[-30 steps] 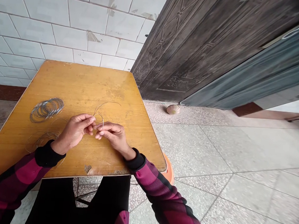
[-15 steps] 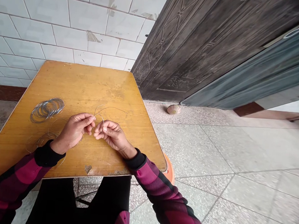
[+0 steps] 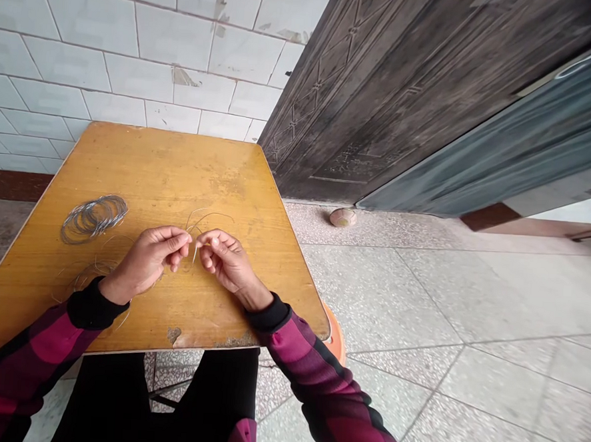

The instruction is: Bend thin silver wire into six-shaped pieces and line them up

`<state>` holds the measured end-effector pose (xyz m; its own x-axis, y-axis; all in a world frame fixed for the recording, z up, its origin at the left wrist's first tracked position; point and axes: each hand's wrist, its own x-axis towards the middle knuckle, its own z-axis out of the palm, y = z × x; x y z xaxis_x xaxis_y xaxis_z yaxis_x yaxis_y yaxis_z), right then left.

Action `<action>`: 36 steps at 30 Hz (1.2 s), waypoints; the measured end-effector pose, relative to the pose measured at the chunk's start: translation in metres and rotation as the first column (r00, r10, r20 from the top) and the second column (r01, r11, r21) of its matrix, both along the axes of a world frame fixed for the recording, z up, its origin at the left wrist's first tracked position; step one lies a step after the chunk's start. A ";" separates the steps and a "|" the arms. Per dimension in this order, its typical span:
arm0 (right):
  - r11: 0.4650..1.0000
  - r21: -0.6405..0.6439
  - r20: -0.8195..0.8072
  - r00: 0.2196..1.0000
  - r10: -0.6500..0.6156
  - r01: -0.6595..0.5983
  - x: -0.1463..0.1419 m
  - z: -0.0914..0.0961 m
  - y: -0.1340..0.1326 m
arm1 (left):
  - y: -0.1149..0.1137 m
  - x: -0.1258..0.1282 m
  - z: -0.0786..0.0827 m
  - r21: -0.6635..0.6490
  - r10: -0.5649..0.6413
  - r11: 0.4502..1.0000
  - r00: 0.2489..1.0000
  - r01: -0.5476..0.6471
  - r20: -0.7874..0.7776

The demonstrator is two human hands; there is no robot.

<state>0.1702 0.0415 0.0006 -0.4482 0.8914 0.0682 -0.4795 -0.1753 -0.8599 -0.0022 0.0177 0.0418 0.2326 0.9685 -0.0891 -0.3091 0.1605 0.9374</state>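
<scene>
My left hand and my right hand meet over the middle of a worn wooden table. Both pinch a thin bent wire between thumb and fingers; its free loop arcs away over the table beyond my fingertips. A stack of finished wire rings lies to the left of my left hand. More loose wire pieces lie by my left wrist, partly hidden by it.
A white tiled wall runs behind the table. A dark carved door stands to the right. A small round bowl sits on the stone floor near the door. An orange stool shows under the table's right corner.
My right hand has shifted slightly up and right along the wire. The wire loop beyond my fingers has flattened and turned. My left hand has hardly moved.
</scene>
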 end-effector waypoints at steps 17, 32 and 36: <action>0.962 0.204 0.105 0.973 -0.207 0.182 -0.002 -0.001 0.001 | -0.009 0.006 -0.008 0.280 0.054 0.957 0.907 0.072 -0.417; 0.974 0.014 0.118 0.967 -0.227 0.227 -0.005 -0.004 0.003 | -0.008 0.007 -0.010 0.281 0.093 0.958 0.883 0.046 -0.461; 0.962 0.076 0.141 0.953 -0.270 0.261 -0.004 0.000 0.002 | -0.006 0.005 -0.007 0.291 0.076 0.953 0.859 0.086 -0.506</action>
